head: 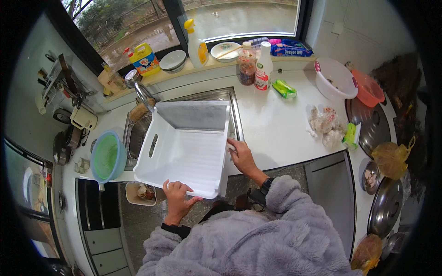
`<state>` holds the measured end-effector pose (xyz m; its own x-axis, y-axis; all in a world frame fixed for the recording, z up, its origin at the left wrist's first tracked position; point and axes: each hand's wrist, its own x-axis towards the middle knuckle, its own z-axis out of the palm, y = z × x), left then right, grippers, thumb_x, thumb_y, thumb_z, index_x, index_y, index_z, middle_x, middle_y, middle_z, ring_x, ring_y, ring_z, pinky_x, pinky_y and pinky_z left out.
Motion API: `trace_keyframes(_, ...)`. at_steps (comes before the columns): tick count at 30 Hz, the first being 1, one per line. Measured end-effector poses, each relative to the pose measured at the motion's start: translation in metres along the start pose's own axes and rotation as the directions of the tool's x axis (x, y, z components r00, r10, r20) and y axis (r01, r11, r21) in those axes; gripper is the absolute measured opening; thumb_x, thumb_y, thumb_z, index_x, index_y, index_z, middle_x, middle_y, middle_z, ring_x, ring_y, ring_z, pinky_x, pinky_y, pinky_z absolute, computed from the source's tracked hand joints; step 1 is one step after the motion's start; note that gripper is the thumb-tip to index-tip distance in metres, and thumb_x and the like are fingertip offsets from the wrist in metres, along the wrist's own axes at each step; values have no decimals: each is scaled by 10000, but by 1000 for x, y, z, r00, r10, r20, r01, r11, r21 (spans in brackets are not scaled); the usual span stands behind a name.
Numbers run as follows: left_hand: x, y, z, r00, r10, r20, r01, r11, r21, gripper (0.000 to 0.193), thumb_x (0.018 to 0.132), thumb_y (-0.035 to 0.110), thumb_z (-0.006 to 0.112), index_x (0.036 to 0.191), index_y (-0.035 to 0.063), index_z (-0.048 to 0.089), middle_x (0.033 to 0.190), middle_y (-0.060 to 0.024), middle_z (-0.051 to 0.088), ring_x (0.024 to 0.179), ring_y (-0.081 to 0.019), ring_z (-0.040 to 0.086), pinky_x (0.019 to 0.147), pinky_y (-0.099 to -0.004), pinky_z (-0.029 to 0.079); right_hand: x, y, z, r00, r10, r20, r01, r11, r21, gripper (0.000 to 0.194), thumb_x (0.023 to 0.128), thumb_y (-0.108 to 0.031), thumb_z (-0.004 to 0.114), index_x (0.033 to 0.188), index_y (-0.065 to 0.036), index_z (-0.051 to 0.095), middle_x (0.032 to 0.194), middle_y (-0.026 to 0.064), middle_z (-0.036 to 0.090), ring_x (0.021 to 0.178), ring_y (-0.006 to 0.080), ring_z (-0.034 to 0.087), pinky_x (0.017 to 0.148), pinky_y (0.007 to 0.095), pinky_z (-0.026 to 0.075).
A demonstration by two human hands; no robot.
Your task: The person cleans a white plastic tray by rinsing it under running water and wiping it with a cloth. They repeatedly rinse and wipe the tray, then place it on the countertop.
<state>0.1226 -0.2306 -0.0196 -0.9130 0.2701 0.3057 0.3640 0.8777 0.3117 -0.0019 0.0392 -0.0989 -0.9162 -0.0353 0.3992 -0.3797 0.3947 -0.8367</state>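
A white plastic refrigerator drawer (186, 151) with a grey front panel rests tilted over the stainless steel sink (238, 120). My left hand (179, 198) grips its near rim, thumb and fingers at the edge. At the drawer's right side is my right hand (241, 155), closed on a small white cloth (231, 147) that touches the outer wall; most of the cloth is hidden by the fingers. The chrome faucet (143, 95) stands just behind the drawer's far left corner.
Left of the sink, a blue basin with a green strainer (107, 157) sits near the counter edge. A waste bin (140, 194) stands below. Bottles (264, 69) line the back; a white basin (335, 79), plastic bags (324, 120) and metal lids (385, 205) occupy the right.
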Motion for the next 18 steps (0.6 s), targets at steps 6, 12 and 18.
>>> trace_keyframes(6, 3, -19, -3, 1000, 18, 20, -18, 999, 32, 675, 666, 758, 620, 736, 87, 600, 775, -47, 497, 855, -263, 508, 1037, -528, 264, -17, 0, 4, 919, -253, 302, 266, 964, -1, 395, 786, 38, 615, 1175, -27, 586, 1115, 165, 654, 1020, 365, 566, 915, 445, 443)
trace_keyframes(12, 1, -31, -6, 999, 13, 48, -14, 1000, 17, 700, 636, 782, 615, 733, 90, 603, 772, -45, 500, 849, -265, 515, 1029, -535, 273, -23, 2, 12, 783, -374, 498, 334, 927, 171, 442, 738, 78, 605, 1166, -30, 591, 1116, 141, 654, 1036, 362, 577, 913, 416, 446)
trace_keyframes(18, 0, -33, -7, 999, 10, 47, -10, 1000, -6, 698, 630, 784, 621, 733, 94, 610, 774, -44, 500, 843, -266, 520, 1029, -541, 274, 8, 22, -2, 896, -388, 214, 426, 889, -171, 438, 767, 88, 576, 1174, -63, 636, 1178, 82, 651, 1044, 292, 591, 938, 361, 486)
